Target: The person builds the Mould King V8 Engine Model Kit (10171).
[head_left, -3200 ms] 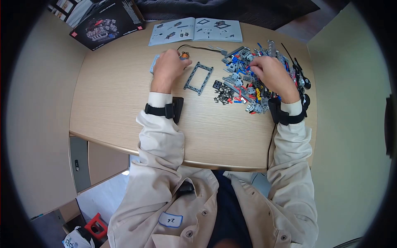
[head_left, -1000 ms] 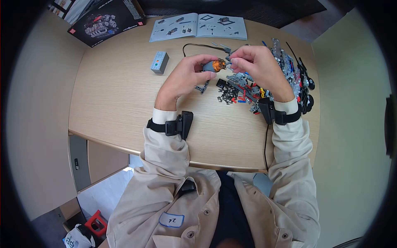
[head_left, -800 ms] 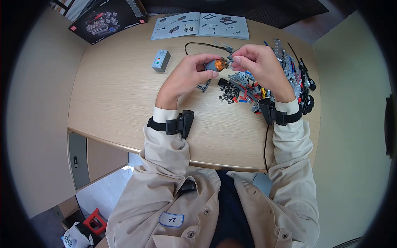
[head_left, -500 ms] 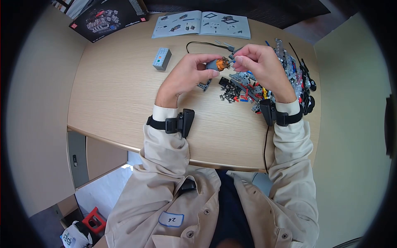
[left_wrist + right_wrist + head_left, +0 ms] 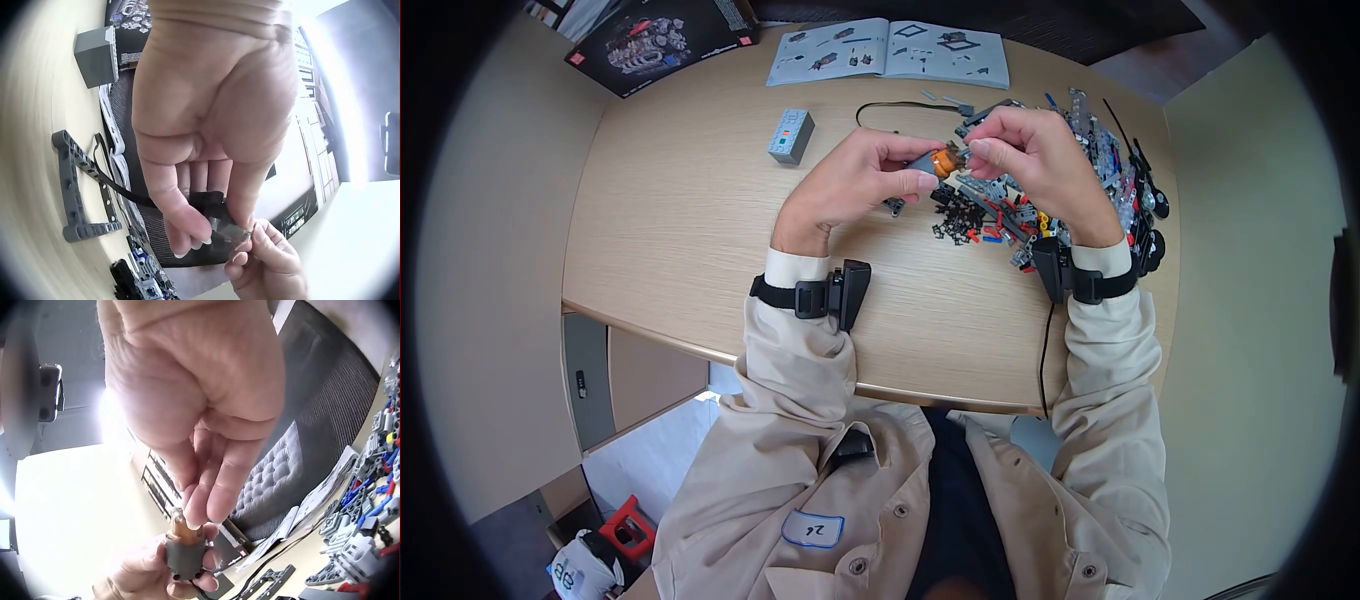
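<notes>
My left hand [image 5: 847, 183] grips a grey and orange motor-like part [image 5: 943, 162] between thumb and fingers, its orange end facing right. At that end my right hand [image 5: 1045, 165] pinches something small, mostly hidden by the fingertips. In the right wrist view the part's grey body [image 5: 185, 557] stands in the left hand [image 5: 139, 565], with the right fingers [image 5: 215, 481] at its tip. A dark cable runs from the part in the left wrist view. The grey open frame [image 5: 74, 187] lies on the table, mostly covered by the left hand in the head view.
A grey battery-like box [image 5: 791, 137] stands on the table [image 5: 670, 240] at left. An open booklet [image 5: 945, 52] and a black picture box [image 5: 662, 45] are at the back. Many loose pieces [image 5: 1000, 215] are piled at right, with small black ones [image 5: 960, 217] nearest the middle.
The left hand has left the battery box's side and now holds the motor-like part. My right hand came from the pile to its orange end. Lately both hands have barely moved, the part tilting slightly.
</notes>
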